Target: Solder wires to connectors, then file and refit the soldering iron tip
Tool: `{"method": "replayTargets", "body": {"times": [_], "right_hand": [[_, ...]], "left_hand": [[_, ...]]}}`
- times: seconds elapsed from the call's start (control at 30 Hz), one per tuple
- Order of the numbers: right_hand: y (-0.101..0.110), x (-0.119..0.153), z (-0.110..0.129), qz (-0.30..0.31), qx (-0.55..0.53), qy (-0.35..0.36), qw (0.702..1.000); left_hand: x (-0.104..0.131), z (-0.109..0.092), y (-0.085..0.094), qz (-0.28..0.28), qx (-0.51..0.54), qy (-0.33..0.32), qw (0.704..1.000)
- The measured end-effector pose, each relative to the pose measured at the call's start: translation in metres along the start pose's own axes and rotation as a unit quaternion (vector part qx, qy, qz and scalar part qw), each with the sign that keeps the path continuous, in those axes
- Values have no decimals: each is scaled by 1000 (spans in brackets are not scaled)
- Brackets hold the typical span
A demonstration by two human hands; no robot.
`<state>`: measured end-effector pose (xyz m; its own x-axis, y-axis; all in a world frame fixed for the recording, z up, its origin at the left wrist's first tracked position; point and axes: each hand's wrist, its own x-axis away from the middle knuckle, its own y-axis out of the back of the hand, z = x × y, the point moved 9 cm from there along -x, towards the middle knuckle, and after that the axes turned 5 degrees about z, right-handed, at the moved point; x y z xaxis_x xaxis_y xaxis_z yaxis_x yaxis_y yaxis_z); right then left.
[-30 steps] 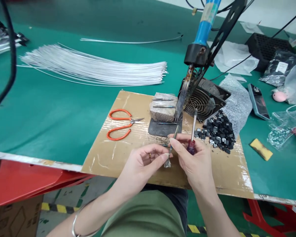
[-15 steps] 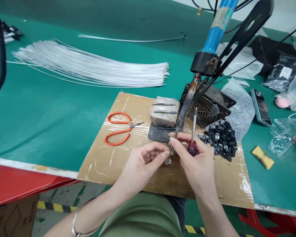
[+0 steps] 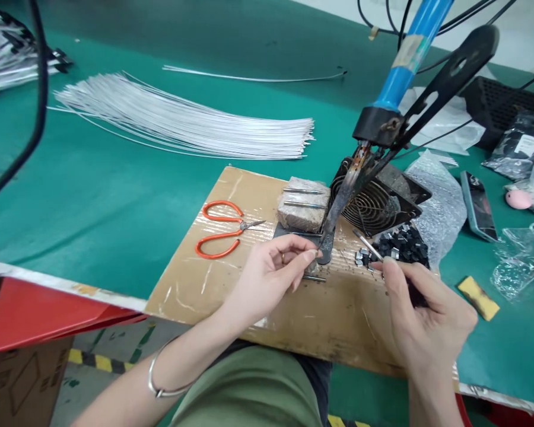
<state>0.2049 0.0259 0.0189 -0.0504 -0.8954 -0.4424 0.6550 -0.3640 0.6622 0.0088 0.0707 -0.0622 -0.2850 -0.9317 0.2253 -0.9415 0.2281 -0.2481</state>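
Mostly hidden by the fingertips, a thin piece [image 3: 319, 244] is pinched between thumb and forefinger of the left hand [image 3: 271, 274], right at the soldering iron [image 3: 343, 198] tip – whether they touch, I can't tell. The iron's upper end is cut off by the frame. The right hand [image 3: 431, 314] closes round a metal-shafted tool [image 3: 369, 246], its handle out of sight; it also covers part of the heap of black pieces [image 3: 403, 242], and whether its fingertips pinch one is unclear. Near the right edge, a dark bag [image 3: 507, 160] with a white label and a clear bag [image 3: 509, 267] lie on the green table [image 3: 129, 190] – the dark one's contents can't be made out
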Motion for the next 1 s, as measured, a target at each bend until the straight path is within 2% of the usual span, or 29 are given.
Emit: {"method": "replayTargets", "body": {"times": [0.1, 0.17, 0.57, 0.67, 0.83, 1.0], "right_hand": [[1, -7, 11, 5, 66, 94, 993], [0, -10, 15, 6, 90, 122, 988], [-5, -15, 17, 17, 103, 141, 985], [-2, -16, 22, 13, 138, 166, 976], [2, -21, 32, 18, 232, 232, 944], [4, -32, 30, 54, 208, 265, 940]], "left_hand": [[-3, -5, -2, 0, -2, -14, 1000], [-5, -6, -1, -6, -8, -16, 1000], [-5, -8, 1, -7, 3, -23, 1000], [-7, -10, -1, -2, 8, -30, 1000], [-8, -10, -1, 0, 18, -39, 999], [-7, -9, 0, -1, 27, -40, 999]]}}
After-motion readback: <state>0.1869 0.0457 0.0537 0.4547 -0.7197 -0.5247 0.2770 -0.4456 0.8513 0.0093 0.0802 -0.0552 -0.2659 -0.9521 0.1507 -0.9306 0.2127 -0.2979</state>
